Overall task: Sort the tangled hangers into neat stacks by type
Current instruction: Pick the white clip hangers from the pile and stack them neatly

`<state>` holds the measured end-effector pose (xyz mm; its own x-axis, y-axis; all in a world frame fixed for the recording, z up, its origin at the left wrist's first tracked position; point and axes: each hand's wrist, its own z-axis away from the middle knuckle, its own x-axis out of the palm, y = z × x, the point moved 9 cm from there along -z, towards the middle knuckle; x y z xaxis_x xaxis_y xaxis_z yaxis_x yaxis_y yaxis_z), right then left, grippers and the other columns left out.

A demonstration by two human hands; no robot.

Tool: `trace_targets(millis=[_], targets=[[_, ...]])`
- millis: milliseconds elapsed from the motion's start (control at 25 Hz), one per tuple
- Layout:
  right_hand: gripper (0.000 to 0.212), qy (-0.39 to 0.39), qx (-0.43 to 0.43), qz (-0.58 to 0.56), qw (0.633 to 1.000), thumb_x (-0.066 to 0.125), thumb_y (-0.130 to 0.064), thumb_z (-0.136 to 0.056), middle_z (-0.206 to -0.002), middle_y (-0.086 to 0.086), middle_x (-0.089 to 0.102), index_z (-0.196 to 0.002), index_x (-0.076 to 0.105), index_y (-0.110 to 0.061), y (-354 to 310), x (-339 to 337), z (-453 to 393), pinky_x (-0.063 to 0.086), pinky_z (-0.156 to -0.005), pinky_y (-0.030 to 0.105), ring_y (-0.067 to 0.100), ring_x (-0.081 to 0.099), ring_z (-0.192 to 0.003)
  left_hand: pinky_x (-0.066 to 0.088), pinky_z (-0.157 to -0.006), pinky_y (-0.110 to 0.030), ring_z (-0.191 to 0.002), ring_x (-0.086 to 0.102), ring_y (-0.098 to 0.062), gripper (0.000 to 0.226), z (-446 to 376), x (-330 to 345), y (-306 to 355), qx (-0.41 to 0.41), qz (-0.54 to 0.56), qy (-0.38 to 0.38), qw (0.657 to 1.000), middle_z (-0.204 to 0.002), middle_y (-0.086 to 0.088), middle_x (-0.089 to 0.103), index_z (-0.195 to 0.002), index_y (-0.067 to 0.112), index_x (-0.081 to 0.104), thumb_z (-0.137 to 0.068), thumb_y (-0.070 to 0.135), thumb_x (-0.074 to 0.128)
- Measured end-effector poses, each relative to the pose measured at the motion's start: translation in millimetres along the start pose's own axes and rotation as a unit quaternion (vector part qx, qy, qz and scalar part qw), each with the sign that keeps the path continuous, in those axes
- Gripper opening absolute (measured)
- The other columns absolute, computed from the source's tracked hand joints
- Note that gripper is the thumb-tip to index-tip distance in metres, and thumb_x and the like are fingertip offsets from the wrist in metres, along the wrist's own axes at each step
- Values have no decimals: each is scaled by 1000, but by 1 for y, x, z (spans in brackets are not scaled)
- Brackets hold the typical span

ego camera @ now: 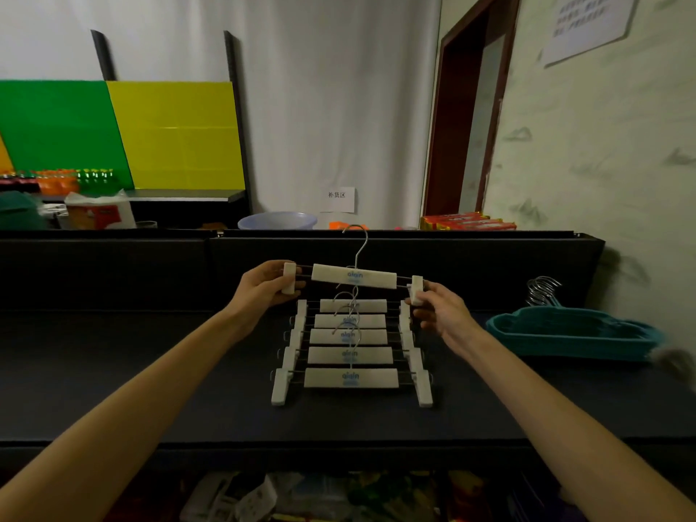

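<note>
I hold a white clip hanger (354, 276) with a metal hook level in the air above the dark table (150, 371). My left hand (263, 286) grips its left clip, and my right hand (440, 308) pinches its right clip. Directly below it, several matching white clip hangers (350, 356) lie in an overlapping row on the table, hooks pointing away from me. A stack of teal hangers (572, 333) with metal hooks lies on the table at the right.
A raised dark back edge (376, 235) runs behind the table. Beyond it are a blue basin (278, 220), orange packages (467, 221) and a shelf with drink bottles (60, 178). A wall (602, 163) is close on the right. Mixed goods lie below the table's front edge.
</note>
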<state>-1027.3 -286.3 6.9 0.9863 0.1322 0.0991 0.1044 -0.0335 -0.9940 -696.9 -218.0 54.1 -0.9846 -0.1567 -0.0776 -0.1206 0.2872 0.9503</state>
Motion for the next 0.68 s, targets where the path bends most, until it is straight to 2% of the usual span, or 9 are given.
trace_targets(millis=[120, 240, 320, 440, 560, 680], targets=[[29, -3, -42, 95, 995, 58, -16, -99, -104, 7, 75, -128, 60, -18, -6, -6, -28, 53, -66, 29, 20, 71, -92, 59, -89, -32, -107, 71, -18, 30, -19, 2, -6, -11, -38, 22, 999, -121, -6, 67, -129, 10, 60, -99, 13, 58], [27, 24, -70, 134, 988, 59, -15, -98, -105, 8, 74, -125, 61, -15, -6, -8, -44, 52, -68, 28, 19, 71, -92, 60, -81, -25, -102, 71, -16, 28, -36, 5, -17, -20, -86, 34, 995, -114, -4, 68, -126, 11, 62, -98, 12, 59], [25, 31, -79, 130, 988, 60, -15, -98, -105, 8, 74, -123, 62, -15, 2, -8, -50, 53, -69, 27, 18, 71, -92, 58, -87, -28, -102, 69, -13, 27, -44, 5, -27, -14, -127, 29, 991, -111, -1, 69, -125, 13, 63, -98, 13, 60], [22, 46, -104, 165, 980, 64, -19, -97, -103, 0, 75, -119, 65, -20, 15, -13, -54, 57, -86, 31, 13, 71, -97, 52, -92, -27, -105, 66, -7, 27, -46, -2, -46, -10, -168, 10, 986, -113, 2, 69, -123, 16, 65, -97, 16, 62], [22, 36, -136, 236, 961, 64, -27, -96, -94, -8, 75, -118, 64, -26, 21, -9, -45, 54, -78, 19, 1, 71, -89, 52, -83, -22, -103, 67, -9, 22, -38, -11, -60, -4, -182, 5, 983, -110, 3, 69, -115, 25, 66, -95, 14, 64], [19, 55, -152, 282, 946, 65, -31, -95, -91, -11, 74, -114, 67, -27, 27, -11, -41, 53, -76, 18, -1, 69, -87, 53, -79, -20, -98, 68, -8, 24, -34, -15, -71, -8, -191, 8, 982, -107, 6, 69, -105, 34, 66, -93, 13, 67]])
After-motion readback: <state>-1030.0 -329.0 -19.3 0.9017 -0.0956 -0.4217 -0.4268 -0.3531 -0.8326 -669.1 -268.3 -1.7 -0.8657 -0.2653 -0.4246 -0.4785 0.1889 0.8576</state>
